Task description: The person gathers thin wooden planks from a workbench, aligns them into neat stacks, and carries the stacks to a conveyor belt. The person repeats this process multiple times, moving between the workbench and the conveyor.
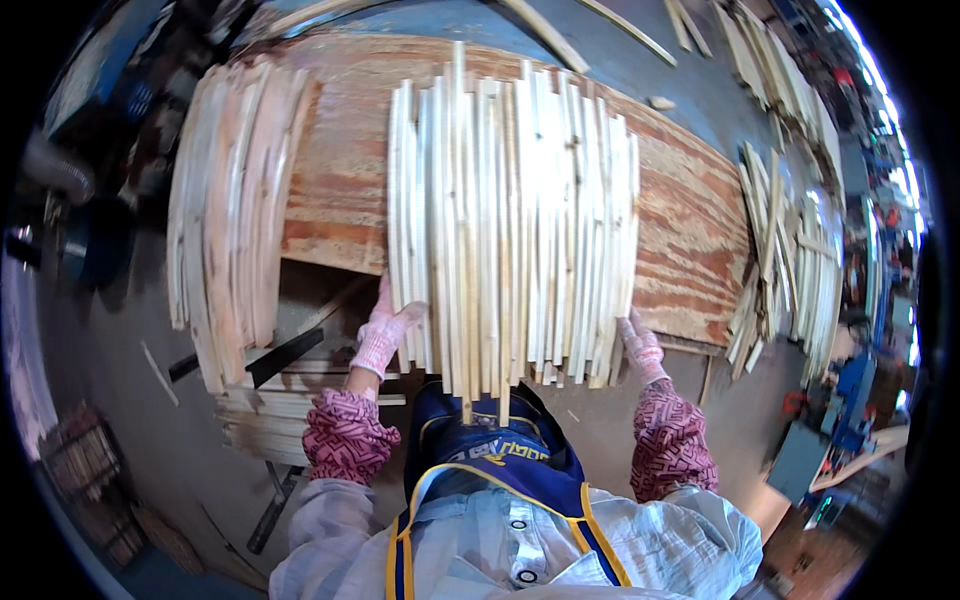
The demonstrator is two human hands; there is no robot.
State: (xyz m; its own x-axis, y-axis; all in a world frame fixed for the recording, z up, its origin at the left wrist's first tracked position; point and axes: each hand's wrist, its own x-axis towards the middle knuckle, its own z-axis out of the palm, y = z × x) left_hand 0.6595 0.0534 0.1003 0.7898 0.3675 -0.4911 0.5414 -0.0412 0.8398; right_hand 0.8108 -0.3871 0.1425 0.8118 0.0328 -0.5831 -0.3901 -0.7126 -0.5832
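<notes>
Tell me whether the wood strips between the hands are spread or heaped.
Spread: the wood strips lie side by side across the plywood board.

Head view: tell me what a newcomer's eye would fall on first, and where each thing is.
First, the broad row of pale wood strips in the centre, its uneven near ends jutting past the front edge of the plywood board. Next, the gloved left hand and right hand at its two sides, near the close end. Then the wider planks at the plywood's left end.
</notes>
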